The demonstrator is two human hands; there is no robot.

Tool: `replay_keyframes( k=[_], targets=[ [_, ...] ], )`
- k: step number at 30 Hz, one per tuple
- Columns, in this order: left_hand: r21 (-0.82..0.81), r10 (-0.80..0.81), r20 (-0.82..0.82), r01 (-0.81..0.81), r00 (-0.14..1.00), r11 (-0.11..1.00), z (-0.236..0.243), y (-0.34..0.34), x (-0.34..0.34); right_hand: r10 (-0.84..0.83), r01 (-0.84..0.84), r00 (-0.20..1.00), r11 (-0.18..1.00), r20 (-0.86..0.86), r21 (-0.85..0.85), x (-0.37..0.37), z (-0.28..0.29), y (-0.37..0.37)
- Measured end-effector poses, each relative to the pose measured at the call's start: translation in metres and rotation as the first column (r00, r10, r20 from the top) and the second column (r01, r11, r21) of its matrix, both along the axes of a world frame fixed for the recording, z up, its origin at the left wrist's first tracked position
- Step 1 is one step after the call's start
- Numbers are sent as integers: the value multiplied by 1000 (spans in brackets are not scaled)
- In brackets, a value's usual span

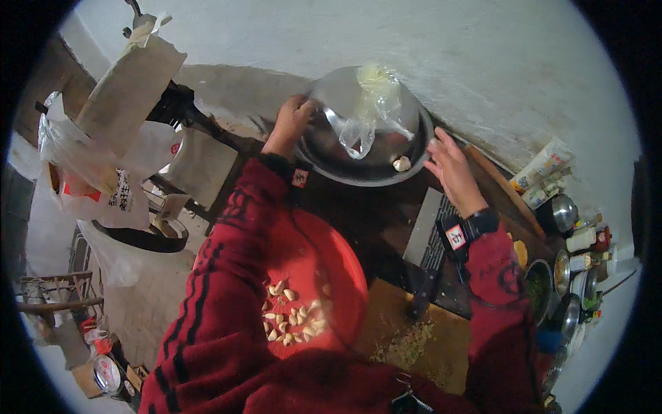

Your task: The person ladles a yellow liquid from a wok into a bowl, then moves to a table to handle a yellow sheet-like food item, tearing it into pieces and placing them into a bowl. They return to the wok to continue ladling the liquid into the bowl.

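Observation:
A wide metal basin [324,170] stands near the wall. In it lie a clear plastic bag [376,103] with something pale yellow inside and a whitish garlic bulb [401,163]. My left hand [292,125] is closed on the basin's left rim. At the right rim my right hand [453,172] has its fingers stretched apart, the tips touching or very close to the metal. Closer to me, a red plastic basin [338,255] holds several garlic cloves [296,317]; my left sleeve covers part of it. Finely chopped bits [407,345] lie on a wooden cutting board [448,345].
A cleaver [422,231] with a black handle lies between the metal basin and the board. Along the right wall crowd bowls, including one with chopped greens [538,290], jars and packets [541,169]. Plastic bags [103,179] hang at the left.

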State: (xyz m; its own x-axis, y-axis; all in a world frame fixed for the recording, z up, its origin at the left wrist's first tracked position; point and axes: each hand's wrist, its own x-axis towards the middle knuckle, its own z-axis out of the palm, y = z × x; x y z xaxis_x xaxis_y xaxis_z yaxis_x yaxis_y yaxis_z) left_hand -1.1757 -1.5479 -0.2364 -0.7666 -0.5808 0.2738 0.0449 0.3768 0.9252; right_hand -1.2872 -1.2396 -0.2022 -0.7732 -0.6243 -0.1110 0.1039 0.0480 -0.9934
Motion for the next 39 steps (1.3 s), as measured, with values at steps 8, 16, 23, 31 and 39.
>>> replay_keyframes(
  k=[8, 16, 23, 31, 39],
  targets=[
    [-263, 169, 100, -138, 980, 955, -32, -22, -17, -57, 66, 990, 996, -127, 66, -44, -39, -54],
    [-117, -37, 12, 38, 999, 992, -13, -5, -11, 102, -108, 994, 981, -49, -161, -36, -27, -58],
    [-19, -125, -31, 125, 992, 992, 5, 7, -13, 82, -89, 994, 989, -67, -115, -25, -5, -52],
    [37, -139, 78, 137, 987, 990, 1, 5, -2, -34, 18, 993, 990, -116, -143, -43, -50, -64],
    [-263, -124, -3, 118, 992, 958, 21, 20, -5, 128, -142, 986, 980, -105, -136, -44, -18, -43]
  ],
)
